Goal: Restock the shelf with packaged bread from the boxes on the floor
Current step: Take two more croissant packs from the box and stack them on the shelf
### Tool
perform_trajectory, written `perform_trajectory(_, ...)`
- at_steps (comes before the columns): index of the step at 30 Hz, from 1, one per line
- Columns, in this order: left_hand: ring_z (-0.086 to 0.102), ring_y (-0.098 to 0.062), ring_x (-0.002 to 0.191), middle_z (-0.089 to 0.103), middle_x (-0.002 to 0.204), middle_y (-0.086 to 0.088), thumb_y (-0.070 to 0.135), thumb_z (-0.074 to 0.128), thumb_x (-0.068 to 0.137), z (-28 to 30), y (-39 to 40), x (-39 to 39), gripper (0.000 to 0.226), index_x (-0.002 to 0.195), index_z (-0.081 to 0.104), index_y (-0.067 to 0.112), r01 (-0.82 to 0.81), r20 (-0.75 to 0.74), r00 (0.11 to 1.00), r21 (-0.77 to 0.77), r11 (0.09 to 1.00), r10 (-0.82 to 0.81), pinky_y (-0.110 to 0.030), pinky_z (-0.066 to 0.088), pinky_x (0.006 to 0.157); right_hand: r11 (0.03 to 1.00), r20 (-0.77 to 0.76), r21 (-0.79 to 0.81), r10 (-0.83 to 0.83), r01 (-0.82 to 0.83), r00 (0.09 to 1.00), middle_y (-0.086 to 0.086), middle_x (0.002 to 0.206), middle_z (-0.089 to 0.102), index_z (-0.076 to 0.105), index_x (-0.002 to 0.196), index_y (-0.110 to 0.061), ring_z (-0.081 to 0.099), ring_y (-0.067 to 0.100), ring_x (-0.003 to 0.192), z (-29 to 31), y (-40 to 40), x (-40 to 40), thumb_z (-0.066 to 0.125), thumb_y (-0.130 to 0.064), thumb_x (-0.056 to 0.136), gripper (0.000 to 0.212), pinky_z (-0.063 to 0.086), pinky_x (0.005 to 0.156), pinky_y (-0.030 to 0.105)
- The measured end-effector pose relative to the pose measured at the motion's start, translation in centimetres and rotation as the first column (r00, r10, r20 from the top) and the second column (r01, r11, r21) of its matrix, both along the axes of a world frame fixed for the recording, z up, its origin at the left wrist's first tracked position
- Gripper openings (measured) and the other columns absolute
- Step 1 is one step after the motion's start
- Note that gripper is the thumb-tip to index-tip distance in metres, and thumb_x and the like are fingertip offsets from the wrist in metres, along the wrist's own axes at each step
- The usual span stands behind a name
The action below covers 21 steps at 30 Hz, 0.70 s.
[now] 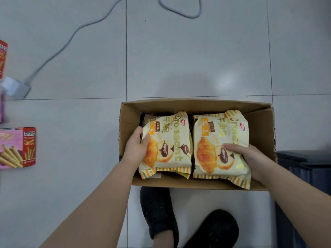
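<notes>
The left hand (pixel 137 145) is pinching the left croissant bag (pixel 168 145) by its edge inside the cardboard box (pixel 197 104) on the floor; the right hand (pixel 250 156) is gripping the right croissant bag (pixel 215 140) beside it.

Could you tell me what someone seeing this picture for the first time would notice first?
Two yellow croissant bags lie side by side in an open cardboard box on the tiled floor. The left hand grips the left bag at its edge, and the right hand grips the right bag. A grey cable snakes across the tiles above, and a pink snack box sits at the left.
</notes>
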<state>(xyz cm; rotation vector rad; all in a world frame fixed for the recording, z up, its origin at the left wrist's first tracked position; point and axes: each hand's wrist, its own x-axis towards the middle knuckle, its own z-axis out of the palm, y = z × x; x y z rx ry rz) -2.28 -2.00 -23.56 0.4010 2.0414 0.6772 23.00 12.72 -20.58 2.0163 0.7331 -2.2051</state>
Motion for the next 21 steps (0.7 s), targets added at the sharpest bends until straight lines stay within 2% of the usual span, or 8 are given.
perform_trajectory(3,0.057,-0.011,0.078,0.057,0.083,0.007,0.021,0.041,0.1,3.2,-0.3,0.3,0.008,0.094,0.044,0.015,0.0,-0.045,0.999,0.002,1.0,0.0,-0.022,0.045,0.059,0.997,-0.05,-0.07,0.017,-0.02,0.999,0.015,0.099,0.074,0.062,0.114,-0.01,0.073,0.031,0.077,2.9,0.4,0.5,0.072,-0.015,0.066,0.049,0.06,0.063,0.041)
perform_trajectory(5,0.059,-0.013,0.078,0.059,0.083,0.005,0.02,0.042,0.099,6.7,-0.1,0.4,0.01,0.089,0.044,0.017,-0.042,-0.049,0.998,0.067,0.997,0.046,-0.022,0.048,0.061,0.996,-0.07,-0.089,0.005,-0.012,0.998,0.019,0.102,0.072,0.062,0.114,-0.008,0.072,0.034,0.078,6.0,0.7,0.5,0.08,-0.013,0.064,0.053,0.059,0.064,0.044)
perform_trajectory(8,0.056,-0.004,0.069,0.057,0.077,0.008,0.015,0.043,0.099,14.1,1.6,-0.1,0.018,0.082,0.044,0.021,-0.081,-0.082,0.992,0.164,0.983,0.095,-0.006,0.042,0.05,0.999,-0.084,-0.051,-0.011,0.007,0.996,0.021,0.096,0.073,0.063,0.111,-0.003,0.072,0.036,0.073,12.6,2.0,0.0,0.08,-0.009,0.062,0.052,0.059,0.062,0.044)
perform_trajectory(9,0.054,-0.003,0.068,0.056,0.076,0.008,0.015,0.043,0.099,17.0,2.5,-0.5,0.017,0.083,0.044,0.019,-0.085,-0.104,0.989,0.195,0.977,0.107,-0.005,0.04,0.048,0.999,-0.101,-0.025,-0.029,0.027,0.994,0.021,0.094,0.073,0.063,0.109,-0.001,0.072,0.035,0.072,15.4,2.6,-0.4,0.078,-0.009,0.063,0.049,0.059,0.06,0.043)
perform_trajectory(13,0.049,-0.009,0.064,0.051,0.071,0.007,0.013,0.045,0.098,31.2,7.4,-2.2,0.025,0.076,0.04,0.024,-0.065,-0.223,0.963,0.35,0.934,0.15,-0.01,0.037,0.048,0.984,-0.189,0.129,-0.096,0.121,0.977,0.02,0.101,0.072,0.064,0.11,-0.004,0.072,0.035,0.077,29.4,5.9,-2.4,0.072,-0.014,0.064,0.047,0.059,0.069,0.048)
perform_trajectory(16,0.046,-0.012,0.065,0.049,0.071,0.009,0.015,0.047,0.097,43.1,10.7,-3.0,0.021,0.079,0.04,0.021,-0.039,-0.29,0.937,0.463,0.885,0.193,-0.029,0.038,0.061,0.938,-0.248,0.311,-0.079,0.156,0.966,0.02,0.102,0.072,0.064,0.111,-0.004,0.071,0.035,0.08,41.5,7.3,-3.6,0.077,-0.013,0.06,0.053,0.058,0.073,0.05)
perform_trajectory(18,0.045,-0.013,0.063,0.048,0.069,0.008,0.017,0.046,0.097,50.7,12.6,-3.0,0.017,0.082,0.04,0.018,0.002,-0.337,0.917,0.538,0.843,0.213,-0.033,0.036,0.062,0.871,-0.286,0.45,-0.068,0.197,0.956,0.018,0.101,0.073,0.065,0.11,-0.007,0.071,0.036,0.082,49.5,8.0,-3.7,0.082,-0.008,0.054,0.059,0.057,0.074,0.05)
perform_trajectory(21,0.048,-0.02,0.068,0.05,0.071,0.008,0.02,0.044,0.098,61.3,14.8,-2.3,0.013,0.089,0.041,0.012,0.074,-0.369,0.904,0.635,0.769,0.218,-0.036,0.039,0.064,0.735,-0.349,0.625,-0.038,0.263,0.936,0.013,0.099,0.074,0.064,0.108,-0.011,0.072,0.033,0.084,61.1,8.0,-2.7,0.082,-0.013,0.052,0.06,0.057,0.071,0.047)
